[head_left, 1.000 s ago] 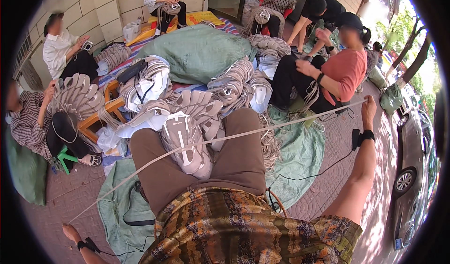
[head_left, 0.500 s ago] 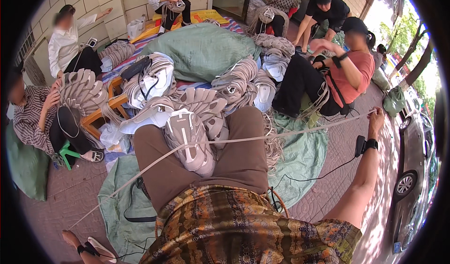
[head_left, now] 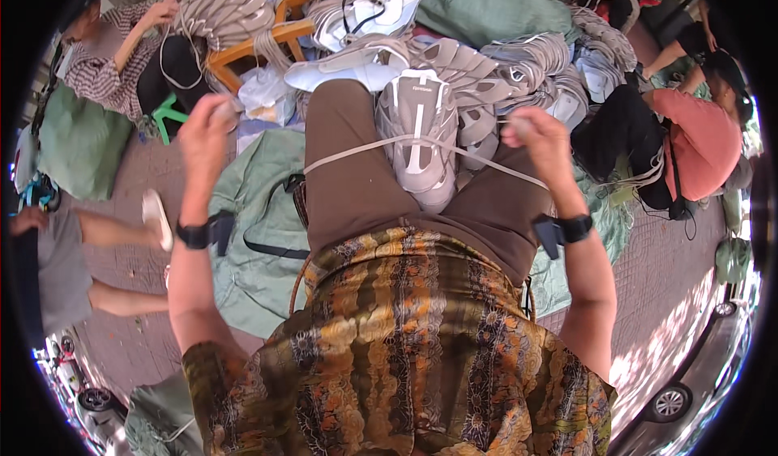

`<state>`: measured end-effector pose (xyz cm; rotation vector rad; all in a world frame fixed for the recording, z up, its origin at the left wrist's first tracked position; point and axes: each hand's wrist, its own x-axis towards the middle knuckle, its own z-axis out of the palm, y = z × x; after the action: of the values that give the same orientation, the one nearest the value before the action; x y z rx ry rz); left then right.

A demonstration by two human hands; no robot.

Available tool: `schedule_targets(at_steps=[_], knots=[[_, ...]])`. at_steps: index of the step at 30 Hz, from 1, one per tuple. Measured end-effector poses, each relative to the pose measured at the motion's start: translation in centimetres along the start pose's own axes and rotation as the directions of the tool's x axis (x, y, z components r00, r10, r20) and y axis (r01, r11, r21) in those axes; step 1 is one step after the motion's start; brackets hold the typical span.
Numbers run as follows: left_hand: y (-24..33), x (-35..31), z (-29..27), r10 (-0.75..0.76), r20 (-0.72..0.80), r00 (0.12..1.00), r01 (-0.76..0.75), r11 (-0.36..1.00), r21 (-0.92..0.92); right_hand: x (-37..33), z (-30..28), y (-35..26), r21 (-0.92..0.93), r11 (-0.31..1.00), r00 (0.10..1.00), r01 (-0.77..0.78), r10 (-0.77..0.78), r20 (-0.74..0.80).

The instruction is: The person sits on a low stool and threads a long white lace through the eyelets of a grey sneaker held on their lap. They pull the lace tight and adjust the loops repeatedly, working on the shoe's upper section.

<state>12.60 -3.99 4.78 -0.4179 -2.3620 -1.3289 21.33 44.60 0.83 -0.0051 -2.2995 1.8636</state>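
Observation:
A grey-beige and white shoe upper lies between my thighs, toe toward me. A flat beige shoelace runs through it and drapes slackly over both thighs. My left hand is raised left of the knees, fingers curled and smeared by motion; what they hold cannot be made out. Above the right thigh, my right hand is closed in a pinch, with a thin tip, apparently the lace's end, poking out. Both wrists wear black bands.
More shoe uppers are bundled beyond my knees, beside a wooden stool and green sacks. A co-worker in a checked shirt sits left, another in a salmon top right. A person's legs are close on the left.
Both hands have come inward from wide apart, and the stretched lace has gone slack across my thighs. The view has shifted downward, and a person's legs have appeared at left.

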Motion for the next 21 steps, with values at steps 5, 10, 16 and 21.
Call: schedule_targets(at_steps=[5, 10, 16, 21], knots=[[3.9, 1.1, 12.1, -0.022, 0.228, 0.973, 0.087, 0.956, -0.281, 2.7, 8.2, 3.2, -0.109, 0.994, 0.995, -0.016, 0.026, 0.093], [2.3, -1.6, 20.7, -0.156, 0.357, 0.921, 0.320, 0.824, -0.467, 3.5, 9.8, 6.9, -0.279, 0.958, 0.996, -0.070, 0.081, 0.029], [0.6, -5.2, 21.8, -0.317, 0.337, 0.887, 0.444, 0.787, -0.428, 2.0, 10.2, 7.9, -0.512, 0.858, 0.999, 0.034, -0.039, 0.002], [1.2, -5.5, 21.5, -0.158, 0.245, 0.957, 0.197, 0.970, -0.143, 1.5, 10.0, 7.8, -0.599, 0.793, 0.992, 0.112, -0.121, 0.026]])
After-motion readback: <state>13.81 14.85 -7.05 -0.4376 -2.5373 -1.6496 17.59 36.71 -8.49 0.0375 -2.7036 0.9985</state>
